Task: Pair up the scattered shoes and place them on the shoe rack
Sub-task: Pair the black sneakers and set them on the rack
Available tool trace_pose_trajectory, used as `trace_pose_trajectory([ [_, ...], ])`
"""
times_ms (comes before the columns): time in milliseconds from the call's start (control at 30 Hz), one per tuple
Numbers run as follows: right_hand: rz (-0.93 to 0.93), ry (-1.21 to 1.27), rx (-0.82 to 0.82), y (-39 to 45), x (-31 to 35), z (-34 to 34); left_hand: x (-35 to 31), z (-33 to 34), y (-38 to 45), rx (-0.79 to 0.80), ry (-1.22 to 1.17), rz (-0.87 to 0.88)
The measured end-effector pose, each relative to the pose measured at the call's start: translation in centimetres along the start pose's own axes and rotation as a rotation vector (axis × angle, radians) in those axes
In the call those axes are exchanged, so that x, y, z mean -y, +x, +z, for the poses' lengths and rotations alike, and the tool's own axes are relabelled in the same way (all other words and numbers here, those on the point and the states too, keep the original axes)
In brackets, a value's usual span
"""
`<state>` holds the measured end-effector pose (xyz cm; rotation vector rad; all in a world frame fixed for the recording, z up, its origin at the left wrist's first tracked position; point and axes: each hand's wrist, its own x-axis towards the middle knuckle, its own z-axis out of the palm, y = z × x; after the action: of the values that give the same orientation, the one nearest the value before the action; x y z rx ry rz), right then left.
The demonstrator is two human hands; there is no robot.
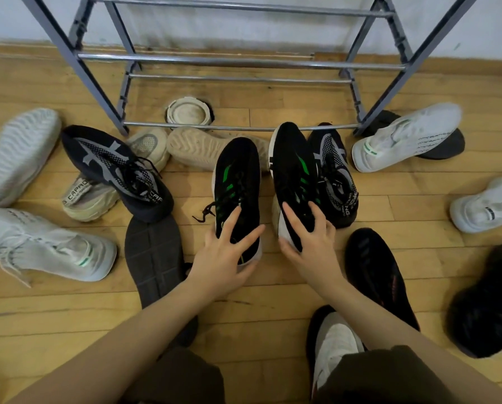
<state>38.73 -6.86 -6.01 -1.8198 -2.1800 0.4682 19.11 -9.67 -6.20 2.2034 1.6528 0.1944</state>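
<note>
Far left: a pale grey knit sneaker turned sole-up point(16, 156) lies above a white knit sneaker with loose laces and a small green heel mark point(48, 249).
Left cluster: a black-and-grey knit sneaker with white lettering on its tongue point(115, 170) rests across a beige chunky-soled sneaker point(98, 196); a dark grey sole-up shoe point(153, 258) lies just below them.
Left hand: the left hand point(223, 258) grips the heel end of a black mesh sneaker with green stripes and a white sole point(238, 182), fingers spread over its collar; toe points toward the rack.
Right hand: the right hand point(308, 237) clasps the heel of the matching black green-striped sneaker point(293, 170), tilted onto its side with the white sole edge showing; its toe touches the rack's lowest bar.
Pair position: the two black-and-green shoes sit side by side, near but apart, on the wooden plank floor point(258, 310).
Rack: a grey metal shoe rack with chrome bars point(238, 62) stands against the wall with bare bars.
Right side: a second black-and-grey knit sneaker point(337, 176) lies just beside the right-hand shoe; a white knit sneaker point(407, 135) sits near the rack's right foot; a black sneaker with red marks point(381, 275) lies lower right.
</note>
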Motion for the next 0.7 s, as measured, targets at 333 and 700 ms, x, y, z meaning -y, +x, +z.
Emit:
trace_pose_trajectory([
  [333,0.006,0.095,-0.222,0.2,2.9,-3.0,-0.8,-3.8,0.0,-0.218,-0.157,0.049],
  [700,-0.043,0.117,-0.319,1.7,7.2,-4.8,1.7,-9.4,0.5,-0.436,0.027,0.098],
])
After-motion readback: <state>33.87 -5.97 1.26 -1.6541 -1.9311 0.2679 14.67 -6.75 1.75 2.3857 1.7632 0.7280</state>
